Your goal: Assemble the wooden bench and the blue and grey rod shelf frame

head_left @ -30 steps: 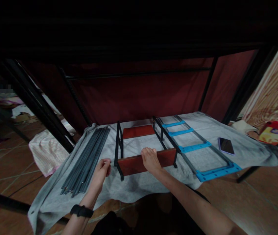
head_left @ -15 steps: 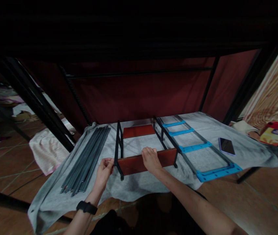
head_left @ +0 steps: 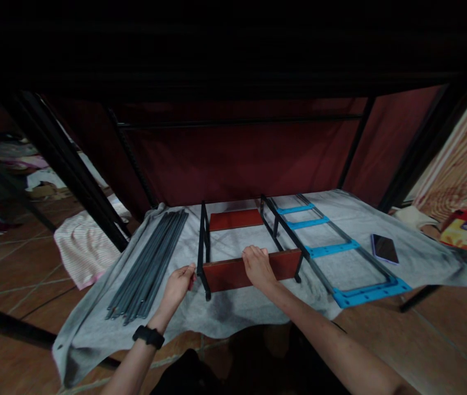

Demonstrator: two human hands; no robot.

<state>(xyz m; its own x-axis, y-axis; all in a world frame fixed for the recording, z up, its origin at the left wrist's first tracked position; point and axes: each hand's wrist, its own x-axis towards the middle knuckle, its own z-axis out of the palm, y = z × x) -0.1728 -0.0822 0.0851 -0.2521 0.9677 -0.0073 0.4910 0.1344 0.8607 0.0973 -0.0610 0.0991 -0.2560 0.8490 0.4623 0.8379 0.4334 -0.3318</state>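
Observation:
A small rack with black side frames (head_left: 202, 233) and reddish-brown boards stands on a grey cloth (head_left: 217, 315). My right hand (head_left: 259, 267) is closed over the top edge of its front board (head_left: 227, 274), fingers bent over the far side. At the rack's near left corner is my left hand (head_left: 180, 281), its thumb and fingertips pinched together against the outside of the black frame. What the pinch holds, if anything, is too small to make out. The rear board (head_left: 235, 219) lies between the side frames at the back.
Left of the rack lies a bundle of grey rods (head_left: 148, 266). To its right lies a ladder-like frame with blue crosspieces (head_left: 332, 248), then a phone (head_left: 384, 248). Black metal legs (head_left: 68, 170) and a dark beam overhead enclose the space.
The whole view has shifted slightly to the right. My left hand's fingers have turned a little at the frame's corner. My right hand keeps its hold on the front board.

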